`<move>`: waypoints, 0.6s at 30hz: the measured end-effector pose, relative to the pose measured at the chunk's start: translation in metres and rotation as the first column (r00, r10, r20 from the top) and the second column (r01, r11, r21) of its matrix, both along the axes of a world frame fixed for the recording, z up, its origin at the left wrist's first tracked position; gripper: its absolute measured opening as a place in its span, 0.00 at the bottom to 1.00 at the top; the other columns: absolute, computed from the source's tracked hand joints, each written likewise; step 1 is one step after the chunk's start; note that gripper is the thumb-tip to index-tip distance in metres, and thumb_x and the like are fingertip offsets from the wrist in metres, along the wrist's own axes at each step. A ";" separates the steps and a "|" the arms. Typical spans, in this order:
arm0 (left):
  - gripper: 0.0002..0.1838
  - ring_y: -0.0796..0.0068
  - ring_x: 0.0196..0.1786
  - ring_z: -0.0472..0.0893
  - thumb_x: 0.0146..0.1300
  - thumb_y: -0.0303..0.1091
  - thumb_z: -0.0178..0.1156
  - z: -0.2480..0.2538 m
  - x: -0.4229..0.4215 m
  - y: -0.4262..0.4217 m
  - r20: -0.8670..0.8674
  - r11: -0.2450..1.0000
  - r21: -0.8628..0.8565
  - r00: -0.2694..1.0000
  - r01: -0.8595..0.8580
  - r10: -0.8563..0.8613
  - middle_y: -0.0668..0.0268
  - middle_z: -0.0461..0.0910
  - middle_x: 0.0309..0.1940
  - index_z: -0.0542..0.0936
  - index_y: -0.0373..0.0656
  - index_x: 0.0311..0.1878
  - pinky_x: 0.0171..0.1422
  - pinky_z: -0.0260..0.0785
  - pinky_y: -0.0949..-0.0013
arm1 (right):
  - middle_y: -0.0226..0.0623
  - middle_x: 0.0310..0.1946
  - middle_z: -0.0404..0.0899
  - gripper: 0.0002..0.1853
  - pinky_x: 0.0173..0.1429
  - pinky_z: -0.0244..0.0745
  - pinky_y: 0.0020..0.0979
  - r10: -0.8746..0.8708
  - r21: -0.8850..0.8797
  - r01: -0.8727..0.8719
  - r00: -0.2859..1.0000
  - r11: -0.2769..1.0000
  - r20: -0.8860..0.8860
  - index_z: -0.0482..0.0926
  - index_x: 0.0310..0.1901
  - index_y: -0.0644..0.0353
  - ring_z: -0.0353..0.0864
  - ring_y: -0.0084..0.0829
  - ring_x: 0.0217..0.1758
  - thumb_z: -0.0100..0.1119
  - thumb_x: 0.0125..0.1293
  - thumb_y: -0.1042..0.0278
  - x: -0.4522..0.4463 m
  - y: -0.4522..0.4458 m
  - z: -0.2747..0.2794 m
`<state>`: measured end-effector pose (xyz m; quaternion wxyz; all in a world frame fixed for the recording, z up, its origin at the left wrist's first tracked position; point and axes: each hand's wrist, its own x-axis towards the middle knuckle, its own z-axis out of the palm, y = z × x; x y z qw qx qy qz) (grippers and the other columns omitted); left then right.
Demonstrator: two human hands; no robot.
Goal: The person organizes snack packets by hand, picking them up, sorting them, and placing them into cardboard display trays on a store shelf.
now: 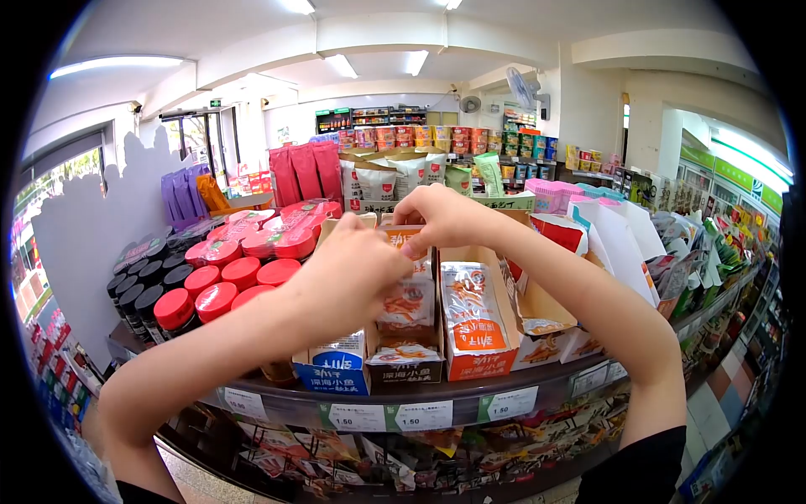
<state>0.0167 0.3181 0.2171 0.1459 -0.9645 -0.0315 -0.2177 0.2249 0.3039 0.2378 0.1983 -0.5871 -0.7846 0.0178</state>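
My left hand point(359, 267) is closed, its fingers curled and partly hidden, over the left edge of a dark open display box point(406, 372) of snack packets. My right hand point(441, 217) bends over the back of that box, thumb and fingers pinched at an orange snack packet point(404, 238). More packets point(408, 304) lie in the box below my hands. To the left is a blue display box point(337, 370), mostly covered by my left hand and forearm. On the right stands an orange display box point(483, 364) with a silver-and-orange packet point(472, 307) on top.
Red-lidded jars point(217, 301) and black-lidded jars point(144, 296) crowd the shelf's left side. White cardboard flaps point(617, 244) rise at the right. Price labels point(424, 415) line the shelf's front edge. Bagged snacks point(376, 181) and stacked cup noodles point(462, 139) stand farther back.
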 end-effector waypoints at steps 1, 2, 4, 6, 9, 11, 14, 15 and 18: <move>0.05 0.58 0.35 0.76 0.47 0.23 0.63 0.007 0.002 0.002 0.041 0.998 -0.056 0.999 0.026 -0.023 0.59 0.76 0.25 0.80 0.40 0.30 0.45 0.61 0.57 | 0.38 0.33 0.83 0.21 0.42 0.74 0.28 0.023 -0.022 -0.023 0.999 0.999 -0.040 0.80 0.42 0.67 0.80 0.28 0.35 0.71 0.44 0.67 0.005 0.006 -0.001; 0.06 0.54 0.35 0.76 0.46 0.23 0.65 0.016 0.002 0.007 0.024 0.991 -0.131 0.999 0.040 -0.038 0.56 0.77 0.26 0.80 0.36 0.31 0.44 0.64 0.55 | 0.37 0.33 0.83 0.21 0.41 0.74 0.27 0.045 -0.043 -0.048 0.996 0.998 -0.080 0.80 0.43 0.67 0.80 0.25 0.35 0.70 0.45 0.68 0.010 0.010 -0.002; 0.07 0.52 0.35 0.77 0.48 0.23 0.65 0.029 0.000 0.003 0.006 0.959 -0.283 1.000 0.031 -0.030 0.52 0.79 0.28 0.81 0.34 0.33 0.43 0.67 0.57 | 0.35 0.33 0.83 0.19 0.40 0.74 0.26 0.071 -0.100 -0.096 0.972 0.990 -0.224 0.80 0.42 0.68 0.79 0.22 0.34 0.69 0.46 0.71 0.016 0.014 -0.003; 0.07 0.52 0.35 0.77 0.49 0.23 0.65 0.033 0.005 0.009 -0.034 0.944 -0.331 0.999 0.015 -0.027 0.51 0.79 0.28 0.81 0.33 0.33 0.42 0.68 0.57 | 0.33 0.33 0.83 0.18 0.40 0.74 0.25 0.049 -0.154 -0.102 0.948 0.983 -0.316 0.81 0.42 0.68 0.79 0.21 0.35 0.68 0.47 0.72 0.018 0.014 -0.003; 0.08 0.51 0.33 0.77 0.49 0.24 0.65 0.032 0.007 0.015 -0.033 0.934 -0.356 0.999 0.028 -0.042 0.50 0.78 0.28 0.81 0.33 0.34 0.40 0.68 0.57 | 0.33 0.33 0.83 0.18 0.41 0.74 0.26 -0.002 -0.181 -0.058 0.950 0.982 -0.314 0.81 0.42 0.67 0.79 0.22 0.35 0.67 0.47 0.72 0.016 0.009 -0.001; 0.08 0.52 0.33 0.78 0.50 0.24 0.65 0.032 0.007 0.013 -0.040 0.951 -0.310 0.999 0.020 -0.034 0.51 0.77 0.27 0.80 0.33 0.35 0.40 0.68 0.57 | 0.33 0.32 0.83 0.19 0.41 0.74 0.27 0.024 -0.121 -0.054 0.971 0.991 -0.236 0.81 0.43 0.66 0.80 0.25 0.35 0.69 0.46 0.70 0.018 0.010 -0.004; 0.07 0.54 0.35 0.78 0.51 0.26 0.64 0.025 0.002 0.000 -0.043 0.987 -0.160 0.999 0.008 -0.015 0.53 0.76 0.25 0.81 0.35 0.35 0.43 0.67 0.56 | 0.37 0.31 0.83 0.23 0.42 0.75 0.30 -0.106 0.071 0.097 0.986 0.993 0.130 0.80 0.43 0.64 0.81 0.31 0.34 0.71 0.43 0.66 0.003 -0.006 0.003; 0.07 0.55 0.35 0.78 0.52 0.27 0.64 0.019 0.000 -0.002 -0.018 0.994 -0.102 0.999 0.030 -0.032 0.54 0.76 0.24 0.81 0.36 0.34 0.44 0.66 0.56 | 0.37 0.34 0.83 0.23 0.44 0.75 0.32 -0.097 0.078 0.088 0.988 0.993 0.121 0.81 0.43 0.61 0.81 0.34 0.37 0.73 0.42 0.63 0.003 -0.006 0.002; 0.06 0.58 0.36 0.77 0.54 0.30 0.63 0.011 -0.006 -0.011 0.003 0.999 -0.037 1.000 0.006 -0.006 0.58 0.77 0.24 0.82 0.41 0.35 0.45 0.65 0.57 | 0.37 0.41 0.81 0.24 0.49 0.75 0.38 -0.068 0.174 0.049 0.992 0.984 0.105 0.81 0.42 0.55 0.81 0.39 0.46 0.75 0.41 0.58 0.000 -0.010 0.000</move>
